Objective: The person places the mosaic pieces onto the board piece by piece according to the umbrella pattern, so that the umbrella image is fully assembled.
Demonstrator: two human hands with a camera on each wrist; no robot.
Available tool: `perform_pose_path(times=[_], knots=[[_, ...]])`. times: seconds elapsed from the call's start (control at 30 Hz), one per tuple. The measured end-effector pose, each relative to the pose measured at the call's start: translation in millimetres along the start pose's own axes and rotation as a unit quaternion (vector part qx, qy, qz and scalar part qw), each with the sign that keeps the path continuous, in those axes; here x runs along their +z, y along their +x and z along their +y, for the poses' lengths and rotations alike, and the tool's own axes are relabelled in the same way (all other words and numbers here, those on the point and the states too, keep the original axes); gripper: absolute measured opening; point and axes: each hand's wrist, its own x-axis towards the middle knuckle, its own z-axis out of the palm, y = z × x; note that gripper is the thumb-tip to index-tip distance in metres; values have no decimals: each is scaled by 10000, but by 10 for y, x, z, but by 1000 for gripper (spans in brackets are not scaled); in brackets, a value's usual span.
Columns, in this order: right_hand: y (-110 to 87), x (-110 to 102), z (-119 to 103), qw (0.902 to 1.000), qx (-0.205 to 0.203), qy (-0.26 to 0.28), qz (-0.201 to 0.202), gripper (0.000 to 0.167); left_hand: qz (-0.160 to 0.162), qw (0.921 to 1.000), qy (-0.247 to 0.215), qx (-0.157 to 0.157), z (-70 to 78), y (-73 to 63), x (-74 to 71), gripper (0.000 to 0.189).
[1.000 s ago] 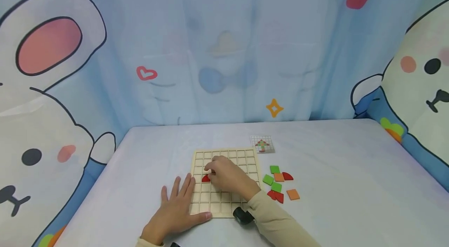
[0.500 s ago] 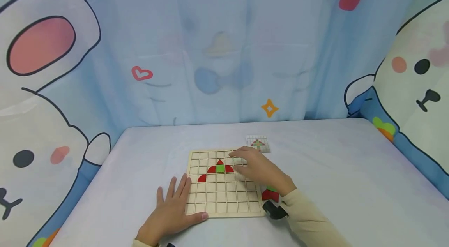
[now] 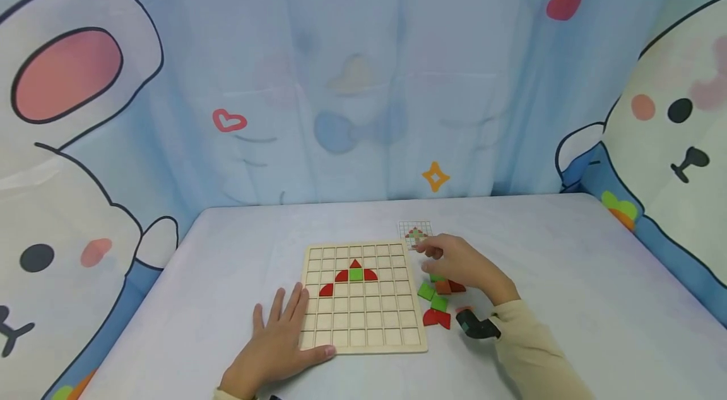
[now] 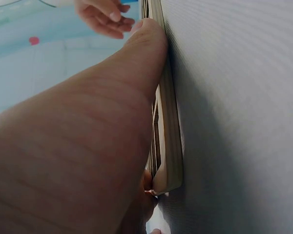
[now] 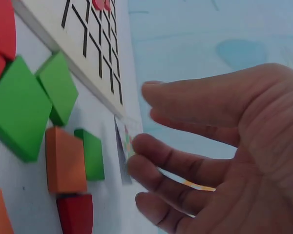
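Note:
A wooden grid board lies on the white table, with a red triangle, a green square and several red quarter-circles in its cells. My left hand rests spread at the board's left side, fingertips along the edge and thumb at the front corner. Right of the board, my right hand hovers over loose pieces, its fingers loosely bent. Nothing sits between thumb and fingers in the right wrist view. Beneath it are green squares, an orange square and red pieces.
A small picture card with a printed red, green and orange pattern on a grid lies behind the board's back right corner, partly covered by the right hand. A printed curtain hangs behind the table.
My right hand has moved from over the board to the right, above the loose pieces, uncovering the red and green pieces in the grid. The left hand stays in place.

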Motion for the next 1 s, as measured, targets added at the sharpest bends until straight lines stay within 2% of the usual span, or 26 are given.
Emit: perform_pose_path(times=[0.2, 0.4, 0.53, 0.7, 1.0], knots=[[-8, -13, 107, 9968, 645, -199, -426, 17, -28, 10000, 24, -10, 8, 4, -8, 124], [-5, 24, 126, 9960, 551, -370, -593, 15, -37, 10000, 86, -12, 12, 0, -20, 123], [8, 48, 111, 9966, 527, -384, -502, 18, -13, 10000, 70, -3, 13, -7, -34, 123], [18, 81, 122, 9973, 619, -105, -369, 20, -34, 10000, 28, -2, 6, -16, -23, 123], [43, 95, 130, 9990, 24, 332, 313, 5, -7, 10000, 72, 13, 16, -15, -31, 123]])
